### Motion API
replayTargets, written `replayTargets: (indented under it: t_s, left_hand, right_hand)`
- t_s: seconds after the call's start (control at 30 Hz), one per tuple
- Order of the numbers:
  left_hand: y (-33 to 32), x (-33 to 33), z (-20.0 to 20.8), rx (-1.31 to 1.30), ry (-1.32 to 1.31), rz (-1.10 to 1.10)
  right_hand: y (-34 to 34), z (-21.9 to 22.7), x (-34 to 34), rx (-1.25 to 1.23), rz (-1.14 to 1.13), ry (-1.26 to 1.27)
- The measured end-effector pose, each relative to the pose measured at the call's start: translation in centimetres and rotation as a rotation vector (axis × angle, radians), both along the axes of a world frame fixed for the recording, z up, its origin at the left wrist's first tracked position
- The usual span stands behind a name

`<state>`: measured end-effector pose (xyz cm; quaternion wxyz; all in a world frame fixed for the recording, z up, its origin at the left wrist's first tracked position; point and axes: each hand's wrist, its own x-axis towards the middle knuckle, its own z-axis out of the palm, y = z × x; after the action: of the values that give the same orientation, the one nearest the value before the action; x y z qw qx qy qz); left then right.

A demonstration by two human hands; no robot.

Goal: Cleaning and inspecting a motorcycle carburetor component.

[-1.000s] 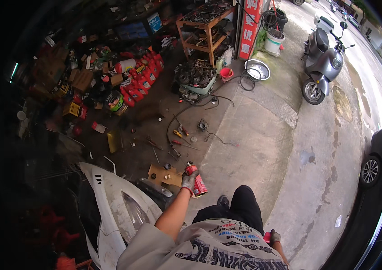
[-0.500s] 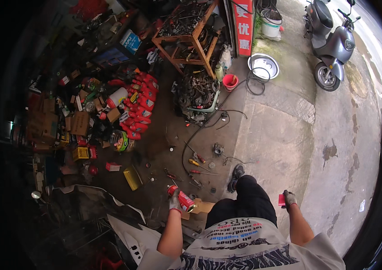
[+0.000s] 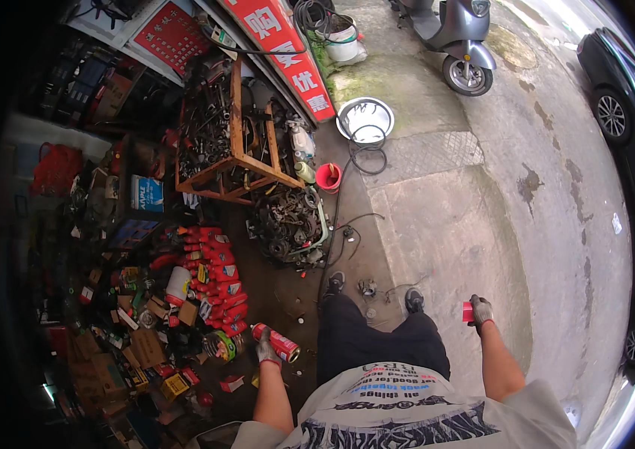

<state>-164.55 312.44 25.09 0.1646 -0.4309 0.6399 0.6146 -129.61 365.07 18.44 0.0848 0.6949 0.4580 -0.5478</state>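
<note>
My left hand (image 3: pixel 267 349), in a grey work glove, is closed round a red spray can (image 3: pixel 284 345) that lies tilted across the palm, its metal base pointing right. On the other side of my body, my right hand (image 3: pixel 481 309), also gloved, grips a small red box (image 3: pixel 468 311); the fingers cover part of it. Both hands hang out from my sides above the ground. Beyond the left hand stand several red bottles (image 3: pixel 224 273) in rows, and a clear tub with a green label (image 3: pixel 222 346).
A wooden rack (image 3: pixel 238 127) of tools stands ahead, with a basin of metal parts (image 3: pixel 291 224) below it. A red bucket (image 3: pixel 328 177), a hose (image 3: pixel 336 217) and a metal basin (image 3: pixel 366 120) lie along the doorway. Outside are a grey scooter (image 3: pixel 461 41) and a dark car (image 3: pixel 617 187).
I have stepped forward, both feet now showing, and the view has turned left. The floor tools have gone from sight, and the spray can is nearer the red bottles. Both hands keep their holds.
</note>
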Motion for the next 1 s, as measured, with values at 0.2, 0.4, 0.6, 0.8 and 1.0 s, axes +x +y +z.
replayTargets:
  t_s: [0.2,0.4,0.6,0.8,1.0]
  left_hand:
    - [5.1,-18.4,-5.0,-0.03,-0.086,-0.423]
    - [16.6,-27.0,-5.6,0.039,-0.02,-1.033]
    - [20.0,-28.2,-5.6,0.083,-0.096,-1.27]
    - [22.0,-26.2,-6.3,-0.06,-0.157,-1.551]
    - [22.7,-27.2,-9.9,-0.196,-0.124,-1.769]
  right_hand:
    - [-14.1,3.6,2.7,0.013,-0.326,-0.226]
    - [-38.0,9.2,2.6,0.07,-0.114,-0.591]
    - [-45.2,11.7,-2.9,0.061,-0.355,-0.596]
    - [-49.0,10.5,-6.4,0.225,-0.649,-0.516]
    - [-49.8,14.4,-11.4,0.218,-0.722,-0.566]
